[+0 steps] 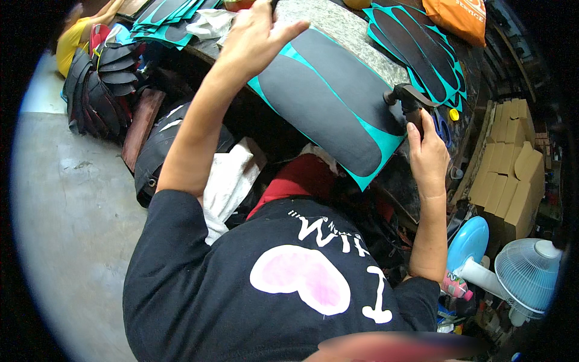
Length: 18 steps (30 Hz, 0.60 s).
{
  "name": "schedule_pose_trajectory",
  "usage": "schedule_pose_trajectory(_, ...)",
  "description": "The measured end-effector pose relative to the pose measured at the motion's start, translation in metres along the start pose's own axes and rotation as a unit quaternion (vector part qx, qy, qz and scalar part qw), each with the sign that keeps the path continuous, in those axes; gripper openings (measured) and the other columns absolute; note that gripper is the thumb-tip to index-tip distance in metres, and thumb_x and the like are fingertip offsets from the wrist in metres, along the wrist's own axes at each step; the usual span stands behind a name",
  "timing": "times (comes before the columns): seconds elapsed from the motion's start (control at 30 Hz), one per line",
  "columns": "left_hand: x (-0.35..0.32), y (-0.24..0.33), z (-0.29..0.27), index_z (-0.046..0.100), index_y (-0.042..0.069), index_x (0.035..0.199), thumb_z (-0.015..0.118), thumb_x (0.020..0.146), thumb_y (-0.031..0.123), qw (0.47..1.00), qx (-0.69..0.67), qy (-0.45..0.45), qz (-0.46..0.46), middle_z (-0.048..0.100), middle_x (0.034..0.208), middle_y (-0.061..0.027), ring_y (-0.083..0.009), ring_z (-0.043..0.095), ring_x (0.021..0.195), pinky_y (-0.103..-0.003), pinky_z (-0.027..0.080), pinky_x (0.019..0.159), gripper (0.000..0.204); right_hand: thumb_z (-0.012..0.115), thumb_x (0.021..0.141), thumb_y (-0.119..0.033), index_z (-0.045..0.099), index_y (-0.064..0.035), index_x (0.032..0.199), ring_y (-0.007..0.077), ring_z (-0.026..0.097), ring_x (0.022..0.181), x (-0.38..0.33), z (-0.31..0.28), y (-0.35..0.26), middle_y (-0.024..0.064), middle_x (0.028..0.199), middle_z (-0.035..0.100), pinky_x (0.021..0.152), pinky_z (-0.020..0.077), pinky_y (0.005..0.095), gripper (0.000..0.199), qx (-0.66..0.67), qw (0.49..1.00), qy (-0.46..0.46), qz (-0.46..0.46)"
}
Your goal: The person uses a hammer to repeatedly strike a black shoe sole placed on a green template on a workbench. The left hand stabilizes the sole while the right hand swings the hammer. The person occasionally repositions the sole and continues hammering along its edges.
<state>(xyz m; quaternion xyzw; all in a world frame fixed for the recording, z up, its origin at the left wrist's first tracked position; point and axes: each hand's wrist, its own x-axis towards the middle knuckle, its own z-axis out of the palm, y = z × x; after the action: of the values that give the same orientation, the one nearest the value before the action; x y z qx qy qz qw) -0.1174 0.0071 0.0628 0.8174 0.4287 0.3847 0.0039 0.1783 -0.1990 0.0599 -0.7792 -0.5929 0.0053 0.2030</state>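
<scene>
Gripping a dark hammer-like tool (409,99) by its handle, the right hand (427,158) was clenched at about three o'clock, the tool's head resting on the sheet's right edge. The left hand (256,33) sat at twelve o'clock, fingers curled over the upper end of the teal sheet (329,99); whether it also pinched something small I could not tell. That sheet, printed with two long dark sole shapes, lay on the speckled stone bench (344,27), its lower corner hanging past the bench edge toward the person's lap. Its long axis ran from eleven o'clock down to five o'clock, the overhanging corner pointing at five. My judgement: with so much unsupported, a heavy blow could tip or slide the sheet off, or crease it at the bench edge. Similar teal sheets (416,54) were stacked at one o'clock, cardboard boxes (509,175) at three, a small fan (528,274) at four.
</scene>
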Motion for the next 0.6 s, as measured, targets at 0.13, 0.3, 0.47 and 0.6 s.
schedule_pose_trajectory(0.13,0.031,0.018,0.054,0.054,-0.004,0.099,0.054,0.095,0.032,0.885,-0.389,-0.144,-0.212,0.06,0.084,-0.0126,-0.0222,0.062,0.07,-0.034,0.051,0.065,0.036,0.053,0.095,-0.036,0.054,-0.015,0.128,0.0385,0.066,0.09,0.004,-0.004,-0.001,0.0192,0.099,0.069,0.076,0.0515,0.0484,0.039,-0.008,1.0,-0.022,0.008)
schedule_pose_trajectory(0.3,0.027,0.027,0.092,0.066,0.0,0.097,0.068,0.087,0.012,0.87,-0.462,-0.048,-0.168,0.069,0.083,-0.0088,-0.014,0.067,0.067,-0.026,0.057,0.064,0.017,0.052,0.096,-0.036,0.054,-0.0151,0.128,0.04,0.066,0.09,0.006,-0.008,-0.004,0.0199,0.098,0.069,0.077,0.0511,0.0495,0.039,-0.016,0.999,-0.038,0.015)
schedule_pose_trajectory(0.47,0.013,0.028,0.101,0.068,0.0,0.093,0.067,0.086,0.01,0.882,-0.416,0.004,-0.223,0.07,0.077,-0.0085,-0.013,0.067,0.066,-0.027,0.055,0.063,0.013,0.052,0.096,-0.036,0.054,-0.0147,0.129,0.041,0.065,0.091,0.007,-0.007,0.0,0.0206,0.098,0.069,0.077,0.0508,0.0496,0.04,-0.008,0.999,-0.036,0.011)
schedule_pose_trajectory(0.6,0.01,0.028,0.105,0.068,0.0,0.092,0.067,0.086,0.01,0.868,-0.43,0.015,-0.249,0.07,0.077,-0.0082,-0.014,0.068,0.064,-0.028,0.055,0.062,0.012,0.054,0.095,-0.037,0.056,-0.0135,0.129,0.0409,0.065,0.095,0.016,-0.014,-0.001,0.021,0.101,0.068,0.08,0.0503,0.0472,0.041,0.028,0.998,-0.054,0.025)
